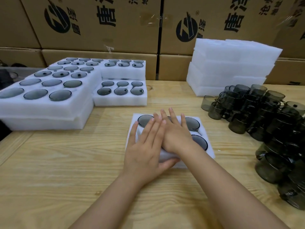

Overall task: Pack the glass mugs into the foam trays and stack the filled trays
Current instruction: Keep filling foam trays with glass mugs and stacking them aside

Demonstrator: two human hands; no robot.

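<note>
A white foam tray (208, 153) lies on the wooden table in front of me, with dark glass mugs (192, 123) sunk into its round pockets. Both hands rest flat on top of it, fingers spread. My left hand (145, 146) covers the tray's left half, its thumb lying along the front wall. My right hand (175, 132) covers the middle, partly under the left fingers. The pockets beneath the hands are hidden. A big heap of loose smoky glass mugs (264, 116) stands at the right.
Stacked filled trays (49, 111) sit at the left, with two more filled trays (120, 100) behind the middle. A pile of empty foam trays (231, 66) stands at the back right. Cardboard boxes (99, 30) wall off the rear. The table (66, 162) is light wood.
</note>
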